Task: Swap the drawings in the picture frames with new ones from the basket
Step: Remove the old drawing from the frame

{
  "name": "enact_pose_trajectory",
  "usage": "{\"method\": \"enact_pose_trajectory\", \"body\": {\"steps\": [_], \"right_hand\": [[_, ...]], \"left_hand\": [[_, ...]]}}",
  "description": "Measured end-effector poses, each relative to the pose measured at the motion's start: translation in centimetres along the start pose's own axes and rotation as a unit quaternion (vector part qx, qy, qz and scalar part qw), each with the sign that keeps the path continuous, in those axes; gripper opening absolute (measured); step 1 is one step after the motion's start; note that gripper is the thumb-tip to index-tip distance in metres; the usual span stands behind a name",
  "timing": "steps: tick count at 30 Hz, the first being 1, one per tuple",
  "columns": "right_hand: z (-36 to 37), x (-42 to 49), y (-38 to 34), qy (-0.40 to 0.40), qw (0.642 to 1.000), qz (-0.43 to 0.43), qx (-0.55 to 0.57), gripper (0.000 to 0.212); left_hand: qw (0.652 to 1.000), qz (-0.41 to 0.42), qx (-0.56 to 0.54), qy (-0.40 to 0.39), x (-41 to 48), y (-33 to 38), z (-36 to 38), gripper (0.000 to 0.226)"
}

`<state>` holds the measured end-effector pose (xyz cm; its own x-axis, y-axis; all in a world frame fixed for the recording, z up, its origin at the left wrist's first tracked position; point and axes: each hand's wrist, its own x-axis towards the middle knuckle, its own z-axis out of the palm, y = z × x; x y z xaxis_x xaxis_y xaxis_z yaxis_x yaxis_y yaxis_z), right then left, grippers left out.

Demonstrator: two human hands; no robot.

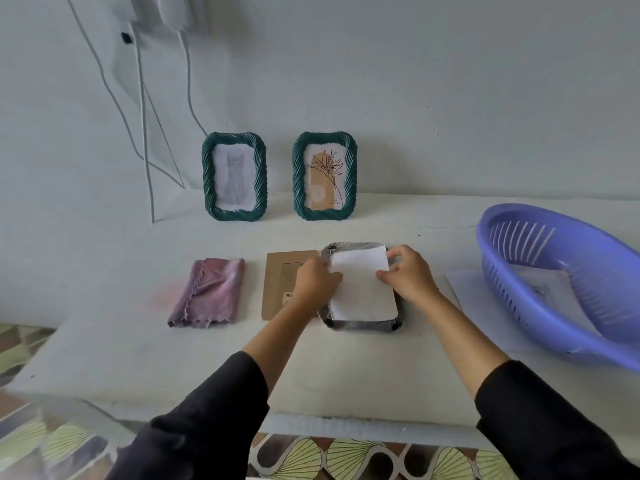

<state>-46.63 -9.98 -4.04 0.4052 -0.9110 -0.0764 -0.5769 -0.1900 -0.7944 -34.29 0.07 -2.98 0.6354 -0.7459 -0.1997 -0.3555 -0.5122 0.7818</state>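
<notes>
A third picture frame (363,326) lies face down on the white table, and a white sheet (360,289), blank side up, rests in its opening. My left hand (317,278) holds the sheet's left edge, and my right hand (407,275) pinches its right edge. Beside it on the left lies the brown backing board (277,289), partly under my left hand. Two green frames stand against the wall: one with a cat drawing (234,176), one with a flower drawing (325,175). A purple basket (568,282) at the right holds paper sheets.
A folded pink-purple cloth (209,292) lies left of the backing board. A white sheet (464,289) pokes out from under the basket. Cables (145,133) hang down the wall at the left. The table's front edge (346,427) runs above a patterned floor.
</notes>
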Motion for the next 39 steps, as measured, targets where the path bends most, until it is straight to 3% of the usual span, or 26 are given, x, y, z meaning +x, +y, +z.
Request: {"method": "enact_pose_trajectory", "body": {"steps": [6, 11, 18, 39], "right_hand": [[0.9, 0.0, 0.3, 0.018, 0.993, -0.065, -0.098, 0.038], [0.7, -0.2, 0.8, 0.036, 0.987, -0.059, -0.149, 0.031], [-0.6, 0.3, 2.6, -0.037, 0.992, -0.052, -0.108, 0.036], [-0.8, 1.2, 3.6, -0.072, 0.995, -0.050, -0.042, 0.042]], "left_hand": [[0.992, 0.072, 0.083, 0.070, 0.0, -0.3, -0.5, 0.035], [0.988, 0.068, 0.135, 0.001, 0.3, -0.9, -0.2, 0.049], [0.983, 0.065, 0.164, -0.044, 0.7, -1.0, -0.3, 0.055], [0.975, 0.070, 0.200, -0.062, 1.3, -0.7, -0.1, 0.051]]}}
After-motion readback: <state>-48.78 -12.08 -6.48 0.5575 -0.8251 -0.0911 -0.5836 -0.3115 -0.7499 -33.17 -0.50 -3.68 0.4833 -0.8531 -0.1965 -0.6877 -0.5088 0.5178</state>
